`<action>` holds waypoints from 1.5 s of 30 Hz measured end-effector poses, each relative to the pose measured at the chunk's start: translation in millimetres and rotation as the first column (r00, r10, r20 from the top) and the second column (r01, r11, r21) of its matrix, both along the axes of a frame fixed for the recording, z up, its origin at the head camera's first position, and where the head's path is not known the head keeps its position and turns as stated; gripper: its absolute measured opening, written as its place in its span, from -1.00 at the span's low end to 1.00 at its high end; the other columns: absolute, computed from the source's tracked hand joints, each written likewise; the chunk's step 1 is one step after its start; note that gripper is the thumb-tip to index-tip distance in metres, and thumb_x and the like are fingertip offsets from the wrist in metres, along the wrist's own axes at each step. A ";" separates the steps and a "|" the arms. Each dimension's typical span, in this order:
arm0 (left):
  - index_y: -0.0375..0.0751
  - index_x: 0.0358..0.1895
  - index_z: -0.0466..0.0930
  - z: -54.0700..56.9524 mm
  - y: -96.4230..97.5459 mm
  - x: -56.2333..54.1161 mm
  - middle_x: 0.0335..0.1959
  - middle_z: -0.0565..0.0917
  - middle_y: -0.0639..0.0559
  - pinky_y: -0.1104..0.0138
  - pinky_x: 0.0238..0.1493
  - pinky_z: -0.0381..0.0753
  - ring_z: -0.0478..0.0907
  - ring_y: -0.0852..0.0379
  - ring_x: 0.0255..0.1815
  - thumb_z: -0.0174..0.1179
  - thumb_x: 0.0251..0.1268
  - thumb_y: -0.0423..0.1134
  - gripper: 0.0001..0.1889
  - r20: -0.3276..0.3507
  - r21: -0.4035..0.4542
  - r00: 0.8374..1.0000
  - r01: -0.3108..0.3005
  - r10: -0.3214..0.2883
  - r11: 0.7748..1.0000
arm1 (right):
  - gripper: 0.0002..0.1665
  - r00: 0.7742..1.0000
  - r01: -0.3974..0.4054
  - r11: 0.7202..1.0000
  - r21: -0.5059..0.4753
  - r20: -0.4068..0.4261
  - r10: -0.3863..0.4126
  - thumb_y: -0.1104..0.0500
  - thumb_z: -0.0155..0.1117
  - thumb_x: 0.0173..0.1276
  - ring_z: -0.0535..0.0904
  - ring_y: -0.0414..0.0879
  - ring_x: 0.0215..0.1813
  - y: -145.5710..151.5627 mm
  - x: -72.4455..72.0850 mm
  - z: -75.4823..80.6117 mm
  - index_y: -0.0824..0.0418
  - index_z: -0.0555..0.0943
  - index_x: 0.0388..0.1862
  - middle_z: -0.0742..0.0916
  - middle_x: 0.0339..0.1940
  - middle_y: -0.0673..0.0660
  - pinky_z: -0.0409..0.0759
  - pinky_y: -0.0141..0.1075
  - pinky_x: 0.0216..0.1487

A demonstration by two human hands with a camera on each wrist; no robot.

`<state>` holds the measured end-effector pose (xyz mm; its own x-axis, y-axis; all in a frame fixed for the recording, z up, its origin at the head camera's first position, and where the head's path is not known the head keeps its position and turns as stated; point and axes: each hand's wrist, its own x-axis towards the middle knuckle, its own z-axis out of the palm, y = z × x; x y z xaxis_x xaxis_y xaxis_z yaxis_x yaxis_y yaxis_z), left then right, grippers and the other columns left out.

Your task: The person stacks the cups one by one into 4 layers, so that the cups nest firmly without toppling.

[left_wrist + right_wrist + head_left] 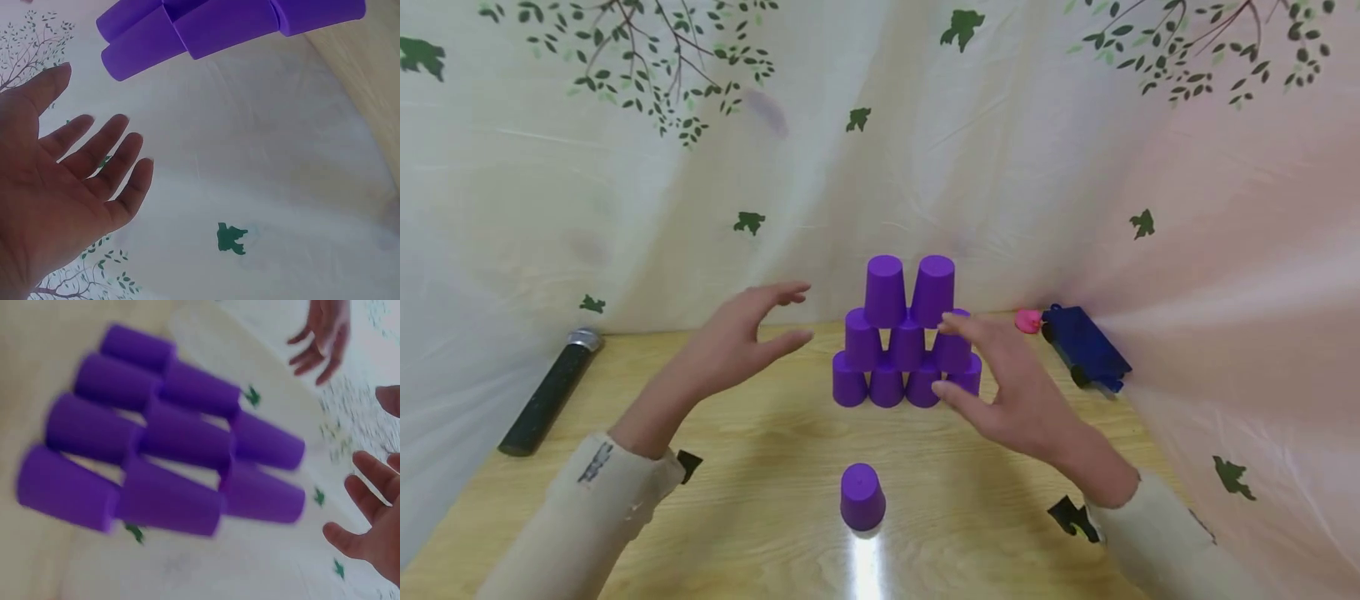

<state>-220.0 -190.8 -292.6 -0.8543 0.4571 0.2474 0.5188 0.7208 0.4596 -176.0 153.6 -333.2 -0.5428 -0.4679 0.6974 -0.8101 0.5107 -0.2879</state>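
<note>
Purple cups stand upside down in a stack point(886, 293) of three tiers, with two cups side by side on top. One more purple cup point(862, 498) sits upside down on the table, nearer to me than the stack. My left hand point(733, 337) hovers to the left of the stack, fingers spread and holding nothing; in the left wrist view its palm point(62, 181) shows bare. To the right, my right hand point(1011, 383) is held with thumb and fingers apart, overlapping the stack's right side in the head view. The right wrist view shows its fingers point(375, 497) apart from the cups.
A black microphone point(553, 392) with a silver head lies at the left of the wooden table point(760, 483). On the right are a dark blue toy cart point(1086, 346) and a small pink object point(1027, 322). A leaf-printed curtain point(820, 183) hangs behind.
</note>
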 end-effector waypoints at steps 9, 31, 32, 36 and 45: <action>-0.07 0.39 0.46 -27.6 -17.4 50.0 0.29 0.61 0.03 -0.09 0.29 0.50 0.53 -0.07 0.32 0.18 0.44 0.09 -0.44 0.019 -0.049 1.000 0.007 -0.006 0.999 | -0.23 0.966 -0.157 0.967 0.200 0.233 0.109 -0.03 0.49 0.23 0.52 -0.10 0.28 -32.2 26.1 -63.0 0.11 0.46 0.39 0.64 0.25 -0.03 0.51 -0.08 0.29; -0.18 0.19 0.59 11.9 43.7 138.3 0.01 0.72 0.02 0.27 0.19 0.58 0.60 0.14 0.09 0.17 0.46 -0.29 -0.71 -0.490 0.210 0.733 0.625 -0.472 0.752 | -0.27 0.931 -0.212 0.956 0.201 0.340 0.135 -0.19 0.50 0.18 0.55 -0.16 0.20 -73.5 24.0 -121.6 -0.14 0.51 0.33 0.69 0.15 -0.17 0.53 -0.18 0.25; -0.15 0.18 0.59 12.1 45.2 138.6 0.01 0.72 0.04 0.28 0.19 0.57 0.60 0.16 0.09 0.16 0.47 -0.27 -0.72 -0.491 0.190 0.734 0.616 -0.469 0.765 | -0.29 0.936 -0.214 0.957 0.198 0.322 0.142 -0.19 0.49 0.19 0.56 -0.17 0.17 -73.6 23.6 -122.8 -0.15 0.52 0.32 0.70 0.11 -0.18 0.54 -0.20 0.21; -0.09 0.14 0.62 4.0 44.9 135.3 -0.03 0.72 0.12 0.30 0.20 0.55 0.61 0.19 0.06 0.13 0.51 -0.21 -0.75 -0.496 0.123 0.756 0.549 -0.427 0.827 | -0.23 0.940 -0.211 0.957 0.201 0.310 0.142 -0.16 0.53 0.16 0.57 -0.16 0.11 -74.2 24.5 -125.7 -0.11 0.49 0.34 0.71 0.06 -0.13 0.56 -0.20 0.15; 0.03 0.18 0.62 -17.4 33.4 128.8 -0.03 0.71 0.24 0.26 0.18 0.57 0.62 0.25 0.06 0.12 0.52 -0.06 -0.71 -0.439 0.019 0.826 0.403 -0.354 0.915 | -0.06 0.906 -0.161 0.956 0.244 0.421 0.045 -0.12 0.55 0.13 0.54 -0.13 0.20 -71.9 31.0 -118.4 -0.01 0.38 0.47 0.68 0.18 -0.04 0.53 -0.12 0.25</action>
<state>-91.2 -157.4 -309.9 -0.4233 0.6732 0.6063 0.9004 0.3869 0.1990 -145.1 81.7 -451.6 -0.6894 -0.6733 0.2672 -0.7037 0.5347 -0.4679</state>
